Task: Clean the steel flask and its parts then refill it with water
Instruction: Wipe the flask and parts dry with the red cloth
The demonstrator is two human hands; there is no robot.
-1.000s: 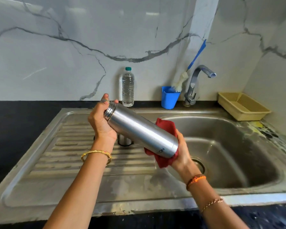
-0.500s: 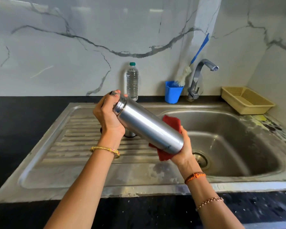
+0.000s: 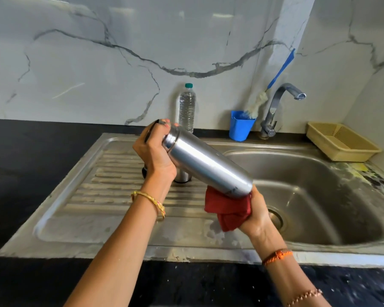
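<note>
Marble-veined wall tiles back a steel sink [image 3: 319, 229]. Above its drainboard, the left hand [image 3: 157, 156] grips the tilted steel flask [image 3: 206, 165] at its neck. The right hand [image 3: 256, 212] clutches a red cloth [image 3: 227, 209] against the flask's base.

black counter [image 3: 31, 173] | steel sink [image 3: 120, 229] | blue cup [image 3: 239, 129], water bottle [image 3: 187, 107], basket [image 3: 341, 142] | drainboard: possibly flask cap [image 3: 183, 177]

You get bright, even daylight; soft glare patches sit high on the marble wall [image 3: 142, 63]; a white highlight runs along the steel flask [image 3: 206, 162]; shadows are faint; wide-angle bending curves the sink [image 3: 208, 253] edge; the lower corners smear slightly.
</note>
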